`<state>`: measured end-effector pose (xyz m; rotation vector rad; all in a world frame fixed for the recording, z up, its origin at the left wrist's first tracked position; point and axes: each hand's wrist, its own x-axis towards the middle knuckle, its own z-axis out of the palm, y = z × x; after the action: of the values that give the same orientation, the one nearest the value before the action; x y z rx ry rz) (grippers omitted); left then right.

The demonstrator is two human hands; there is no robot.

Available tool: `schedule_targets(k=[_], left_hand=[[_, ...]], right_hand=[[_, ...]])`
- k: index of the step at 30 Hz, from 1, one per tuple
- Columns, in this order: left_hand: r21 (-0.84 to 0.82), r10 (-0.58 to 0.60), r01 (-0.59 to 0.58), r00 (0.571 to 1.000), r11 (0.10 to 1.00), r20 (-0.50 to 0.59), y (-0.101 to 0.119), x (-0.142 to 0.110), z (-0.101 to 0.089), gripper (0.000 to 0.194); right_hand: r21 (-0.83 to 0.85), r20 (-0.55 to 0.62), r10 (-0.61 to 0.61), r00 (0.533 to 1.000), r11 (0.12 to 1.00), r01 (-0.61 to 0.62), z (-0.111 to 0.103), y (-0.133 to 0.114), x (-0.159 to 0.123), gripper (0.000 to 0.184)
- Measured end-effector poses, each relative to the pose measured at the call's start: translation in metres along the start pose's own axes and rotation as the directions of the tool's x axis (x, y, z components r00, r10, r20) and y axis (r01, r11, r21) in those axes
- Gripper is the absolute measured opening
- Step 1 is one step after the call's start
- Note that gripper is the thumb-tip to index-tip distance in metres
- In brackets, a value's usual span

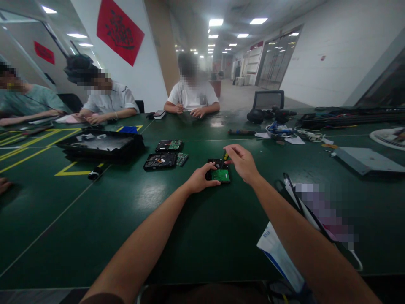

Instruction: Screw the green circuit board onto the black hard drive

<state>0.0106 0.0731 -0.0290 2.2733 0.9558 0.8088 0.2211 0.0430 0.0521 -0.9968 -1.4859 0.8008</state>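
On the green table in front of me lies a hard drive point(221, 175), its green circuit board facing up. My left hand point(202, 178) grips the drive by its left side, thumb along the near edge and fingers over the far part. Above the drive's right half, my right hand point(243, 162) pinches a small screwdriver point(225, 156) with a yellow and black handle. It points down towards the board; whether its tip touches a screw I cannot tell. Left of my hands lie another drive point(160, 161), a loose circuit board point(182, 159) and a further drive point(169, 145).
A black tray point(101, 143) stands at the left, a black cylinder point(95, 173) near it. A dark tool point(242, 132) lies beyond my hands. Rightward are a cable bundle point(281, 130), a grey metal box point(368, 160) and a plastic packet point(280, 253). Several people sit across the table.
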Motion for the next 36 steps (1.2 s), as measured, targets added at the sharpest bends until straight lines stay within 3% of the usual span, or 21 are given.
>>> schedule_targets(k=[6, 11, 17, 27, 30, 36], left_hand=[[0.003, -0.019, 0.018, 1.000, 1.000, 0.016, 0.004, 0.000, -0.001, 0.065], [0.000, -0.022, 0.022, 1.000, 1.000, 0.016, 0.007, -0.001, -0.002, 0.064], [0.006, -0.011, 0.011, 1.000, 1.000, 0.002, 0.004, 0.000, 0.000, 0.065], [0.008, -0.026, 0.026, 1.000, 1.000, 0.012, 0.004, 0.000, -0.001, 0.065], [0.004, -0.022, 0.022, 1.000, 1.000, 0.013, 0.005, 0.000, -0.002, 0.065], [0.011, -0.024, 0.024, 1.000, 1.000, 0.020, 0.005, 0.000, -0.001, 0.065]], right_hand=[[-0.324, 0.097, -0.044, 0.994, 0.943, 0.074, -0.008, -0.018, 0.009, 0.030], [-0.369, 0.226, 0.093, 0.970, 0.929, -0.003, -0.007, -0.035, 0.018, 0.023], [-0.369, 0.353, 0.137, 0.926, 0.930, 0.003, -0.006, -0.049, 0.024, 0.023], [-0.282, 0.292, 0.276, 0.916, 0.940, -0.194, -0.018, -0.037, 0.035, 0.025], [-0.325, 0.311, 0.269, 0.912, 0.932, -0.164, -0.021, -0.038, 0.034, 0.025], [-0.413, 0.218, 0.163, 0.962, 0.909, -0.061, -0.018, -0.036, 0.033, 0.030]])
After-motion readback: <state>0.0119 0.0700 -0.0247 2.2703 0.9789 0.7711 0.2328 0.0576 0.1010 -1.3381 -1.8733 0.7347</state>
